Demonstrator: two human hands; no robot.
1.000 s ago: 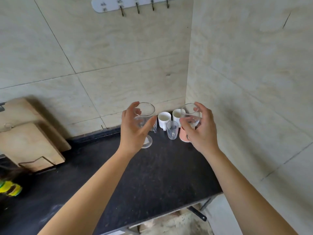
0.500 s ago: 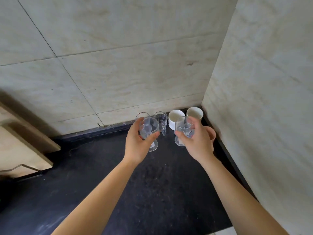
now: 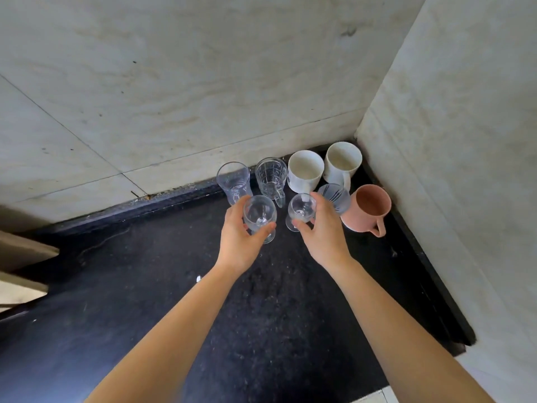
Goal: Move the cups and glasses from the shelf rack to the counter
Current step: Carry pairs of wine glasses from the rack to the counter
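left hand (image 3: pixel 236 238) is clamping fingers round left goblet (image 3: pixel 259 215) bowl | right hand (image 3: pixel 321 232) is clamping right goblet (image 3: pixel 301 210) | both are reaching counter (image 3: pixel 203 301) by mugs (image 3: pixel 305 170) | judged light, slick, fragile; bowl grip is suiting, thin stems risking snapping

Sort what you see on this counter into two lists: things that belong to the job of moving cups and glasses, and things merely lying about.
Job: stemmed glass in left hand; stemmed glass in right hand; two clear tumblers; striped glass; two white mugs; pink mug; counter.

Lying about: wooden boards at left edge.
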